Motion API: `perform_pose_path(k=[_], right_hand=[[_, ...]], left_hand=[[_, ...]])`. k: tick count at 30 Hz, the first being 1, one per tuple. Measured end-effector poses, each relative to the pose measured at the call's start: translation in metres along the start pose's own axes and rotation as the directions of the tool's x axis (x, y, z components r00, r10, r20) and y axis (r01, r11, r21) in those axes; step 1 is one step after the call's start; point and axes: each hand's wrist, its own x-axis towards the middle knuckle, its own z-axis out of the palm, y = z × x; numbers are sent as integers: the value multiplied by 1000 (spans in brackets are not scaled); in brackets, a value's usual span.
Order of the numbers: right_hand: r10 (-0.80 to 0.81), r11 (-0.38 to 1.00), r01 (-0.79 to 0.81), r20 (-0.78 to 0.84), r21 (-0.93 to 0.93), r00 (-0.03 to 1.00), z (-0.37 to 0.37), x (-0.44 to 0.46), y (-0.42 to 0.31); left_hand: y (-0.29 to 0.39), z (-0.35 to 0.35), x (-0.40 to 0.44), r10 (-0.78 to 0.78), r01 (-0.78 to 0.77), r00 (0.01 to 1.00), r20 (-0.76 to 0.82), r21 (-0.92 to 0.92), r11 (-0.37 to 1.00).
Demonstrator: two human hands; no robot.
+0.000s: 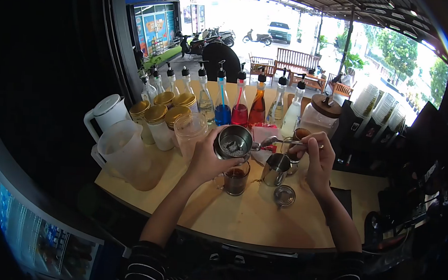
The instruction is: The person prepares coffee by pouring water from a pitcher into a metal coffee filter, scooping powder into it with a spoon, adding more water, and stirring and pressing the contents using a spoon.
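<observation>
My left hand is wrapped round a metal cup, tipped so that its inside shows some whitish residue or foam. A spoon is pinched in my right hand, its bowl close to the cup's right side. Below the cup stands a glass mug of dark brown liquid, its top partly hidden by the cup and my left hand. Right of the mug are a metal pitcher and a small round metal strainer or lid on the wooden counter.
Pump bottles of coloured and clear liquids line the counter's back. Gold-lidded jars, a clear pitcher and a white jug stand left. A wooden-lidded jar and stacked plastic cups are at the right.
</observation>
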Motion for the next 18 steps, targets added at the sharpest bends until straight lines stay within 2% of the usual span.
perform_pose_path(k=[5, 7, 8, 9, 11, 13, 18], right_hand=[[64, 994, -65, -12, -82, 998, -11, -28, 23], [109, 957, -80, 93, -280, 990, -12, -41, 31], [162, 930, -121, 90, -348, 983, -9, -46, 30], [165, 930, -124, 91, -347, 982, -8, -52, 34], [187, 872, -86, 165, -483, 968, -5, -64, 50], [192, 878, -101, 151, -468, 970, 0, -74, 63], [212, 841, -52, 239, -539, 947, 3, -94, 85]], left_hand=[[4, -3, 2, -46, 45, 999, 23, 46, 998], [4, -4, 3, -63, 61, 997, 37, 53, 997], [3, -4, 4, -67, 65, 997, 39, 53, 996], [2, -4, 5, -76, 74, 996, 49, 55, 996], [1, -5, 6, -88, 85, 994, 59, 57, 995], [5, -7, 7, -93, 90, 993, 74, 40, 995], [5, -10, 7, -91, 89, 993, 75, 24, 996]])
